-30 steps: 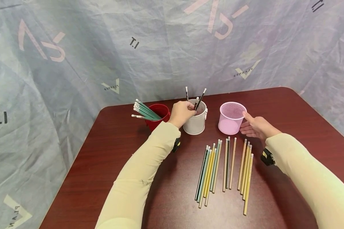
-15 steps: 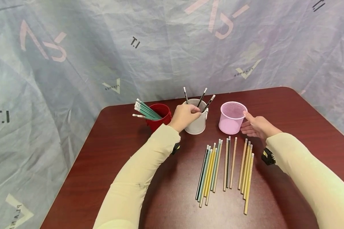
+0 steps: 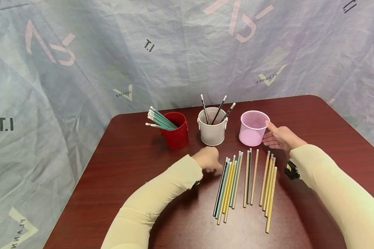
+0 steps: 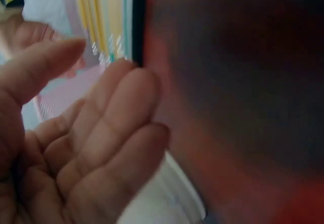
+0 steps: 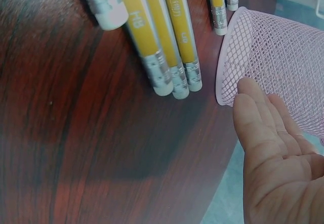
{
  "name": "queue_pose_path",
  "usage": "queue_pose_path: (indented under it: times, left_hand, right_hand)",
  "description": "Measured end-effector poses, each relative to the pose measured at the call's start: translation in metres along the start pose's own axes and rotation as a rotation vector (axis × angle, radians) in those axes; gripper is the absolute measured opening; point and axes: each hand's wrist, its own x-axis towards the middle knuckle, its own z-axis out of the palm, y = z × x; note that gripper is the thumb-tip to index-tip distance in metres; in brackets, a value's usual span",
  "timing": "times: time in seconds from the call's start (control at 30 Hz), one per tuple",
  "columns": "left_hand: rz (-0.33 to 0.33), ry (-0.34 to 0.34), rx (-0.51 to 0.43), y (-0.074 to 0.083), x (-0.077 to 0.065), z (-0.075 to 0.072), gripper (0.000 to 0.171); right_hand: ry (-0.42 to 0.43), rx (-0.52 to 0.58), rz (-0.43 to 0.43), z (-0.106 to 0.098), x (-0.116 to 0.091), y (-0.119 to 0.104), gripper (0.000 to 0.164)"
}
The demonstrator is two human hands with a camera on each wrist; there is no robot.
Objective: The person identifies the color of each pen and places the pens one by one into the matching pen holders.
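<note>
My left hand (image 3: 208,159) is low over the table, close to the eraser ends of a row of pencils (image 3: 229,186). Its thumb and fingers stand apart with nothing between them, as the left wrist view shows; the fingertips (image 4: 139,85) are near a dark pencil (image 4: 138,21). Whether they touch it I cannot tell. At the pink mesh cup (image 3: 250,136), my right hand (image 3: 282,136) has its thumb by the rim and straight fingers along the side. A white bucket (image 3: 212,135) holds 3 black pencils (image 3: 219,110), leaning apart.
A red bucket (image 3: 177,138) with several green pencils (image 3: 162,120) leaning out to the left stands beside the white one. More pencils, gold (image 3: 254,178) and yellow (image 3: 271,200), lie on the dark red table (image 3: 121,155). A printed cloth (image 3: 174,62) hangs behind.
My left hand let go of a black pencil, which now leans right in the white bucket, and came down toward the pencils on the table. My right hand stayed at the pink cup.
</note>
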Motion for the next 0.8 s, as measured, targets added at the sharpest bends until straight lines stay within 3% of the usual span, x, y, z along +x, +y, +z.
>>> queue_pose_path:
  times: [0.1, 0.33, 0.5, 0.8]
  left_hand:
    - [-0.022, -0.071, -0.007, 0.004, -0.004, 0.008, 0.026]
    - [-0.035, -0.104, -0.041, 0.012, -0.005, 0.016, 0.022]
    - [-0.068, -0.116, -0.016, 0.016, -0.005, 0.018, 0.025]
    - [-0.023, -0.137, 0.03, 0.015, -0.003, 0.019, 0.028]
  right_hand:
    - [0.002, -0.005, -0.002, 0.0, 0.0, 0.0, 0.088]
    - [-0.005, -0.025, -0.005, 0.001, 0.0, 0.0, 0.089]
    - [-0.002, -0.025, 0.002, 0.001, 0.0, -0.001, 0.09]
    - [-0.004, -0.025, 0.01, 0.001, 0.001, -0.001, 0.089]
